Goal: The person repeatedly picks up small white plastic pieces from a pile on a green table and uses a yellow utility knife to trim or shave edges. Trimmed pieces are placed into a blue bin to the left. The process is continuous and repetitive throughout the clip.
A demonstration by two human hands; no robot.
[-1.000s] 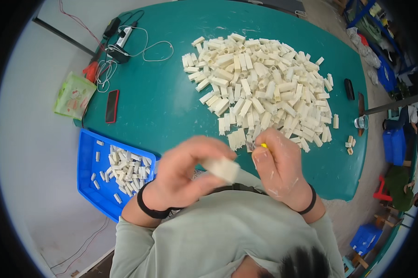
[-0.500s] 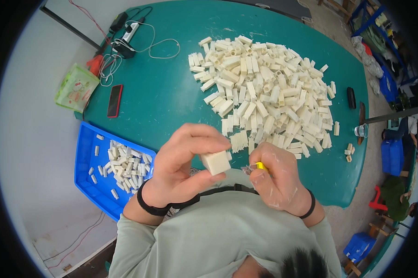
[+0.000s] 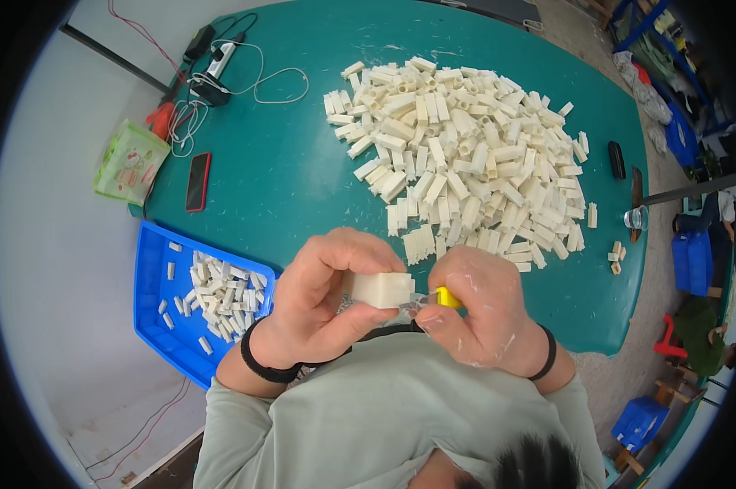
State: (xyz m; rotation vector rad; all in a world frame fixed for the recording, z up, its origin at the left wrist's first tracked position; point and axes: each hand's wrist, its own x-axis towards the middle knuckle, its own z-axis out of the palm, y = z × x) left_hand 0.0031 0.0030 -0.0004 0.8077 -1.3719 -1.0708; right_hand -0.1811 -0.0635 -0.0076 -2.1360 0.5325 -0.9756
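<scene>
My left hand [image 3: 323, 295] grips a cream-white rectangular plastic block [image 3: 376, 289] between thumb and fingers, lying level with its end toward the right. In my right hand [image 3: 482, 306] is a small yellow-handled knife [image 3: 447, 297]; most of its handle is hidden in the fist. Its short greyish blade meets the right end of the block, where small projections show. Whether it cuts the plastic I cannot tell. Beyond both hands a large heap of similar cream-white pieces [image 3: 466, 155] covers the middle of the green table [image 3: 303, 175].
A blue tray [image 3: 160, 326] with several small white pieces sits at the left. Near the left edge lie a red-edged phone [image 3: 198, 181], a power strip [image 3: 219, 61] with cables and a green bag [image 3: 132, 163]. A black case [image 3: 617, 160] and clear cup [image 3: 636, 218] are at the right.
The block has turned from tilted to level, its end now facing right. The knife's blade, apart from it before, now meets that end.
</scene>
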